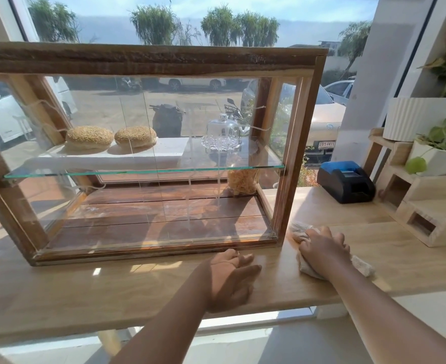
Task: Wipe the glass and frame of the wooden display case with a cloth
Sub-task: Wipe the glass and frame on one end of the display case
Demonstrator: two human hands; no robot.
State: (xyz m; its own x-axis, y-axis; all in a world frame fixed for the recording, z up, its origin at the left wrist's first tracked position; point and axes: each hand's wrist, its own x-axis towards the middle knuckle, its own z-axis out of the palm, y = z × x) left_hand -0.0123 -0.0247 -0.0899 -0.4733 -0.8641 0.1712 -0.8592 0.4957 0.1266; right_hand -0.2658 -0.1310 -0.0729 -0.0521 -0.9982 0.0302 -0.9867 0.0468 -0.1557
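Observation:
The wooden display case (148, 59) stands on a light wooden counter (85, 292), its front glass (143, 203) streaked. Inside, a glass shelf (143, 171) carries two seeded buns (90, 137) and a small glass dome (221, 134). A beige cloth (362, 266) lies on the counter just right of the case's lower right corner. My right hand (321, 248) presses flat on top of the cloth, fingers spread over it. My left hand (232, 274) rests on the counter in front of the case's bottom rail, fingers loosely apart and holding nothing.
A black and blue receipt printer (345, 181) sits on the counter right of the case. Further right are stepped wooden boxes (426, 216) with potted plants (437, 151). A large window behind the case shows parked cars and trees.

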